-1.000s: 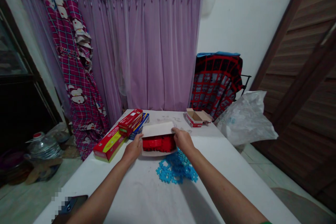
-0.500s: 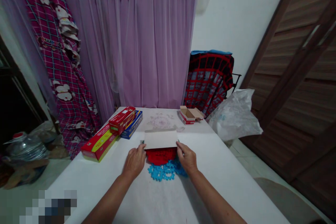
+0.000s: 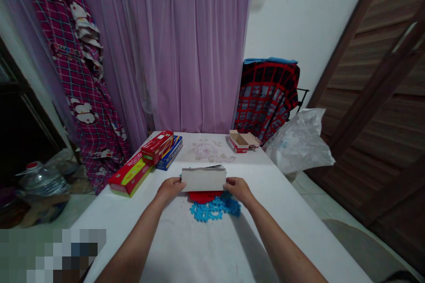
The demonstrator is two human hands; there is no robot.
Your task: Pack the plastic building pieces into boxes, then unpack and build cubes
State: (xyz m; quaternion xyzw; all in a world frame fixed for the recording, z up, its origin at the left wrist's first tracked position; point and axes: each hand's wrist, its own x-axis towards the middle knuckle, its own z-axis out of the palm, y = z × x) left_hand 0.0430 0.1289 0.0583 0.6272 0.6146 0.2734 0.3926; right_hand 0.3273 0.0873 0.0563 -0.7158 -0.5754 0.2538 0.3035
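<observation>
Between my two hands is a pale cardboard box (image 3: 203,179), its plain grey-white side facing me. My left hand (image 3: 171,189) pinches the box's left end, thumb in front. At the right end my right hand (image 3: 238,189) grips it the same way, fingers curled. Just below the box's lower edge shows a red piece (image 3: 204,196), mostly hidden by the cardboard. Blue gear-shaped plastic pieces (image 3: 212,210) lie on the white tabletop in front of it, bunched toward my right wrist.
On the table's left side a red and yellow carton (image 3: 131,174), a red carton (image 3: 157,147) and a blue carton (image 3: 170,154) lie together. An opened small box (image 3: 239,142) sits at the back right. A clear plastic bag (image 3: 299,141) hangs beside the right edge.
The box has tilted so its pale side faces me more, covering more of the red piece. Both hands stay at its ends. My view has shifted slightly.
</observation>
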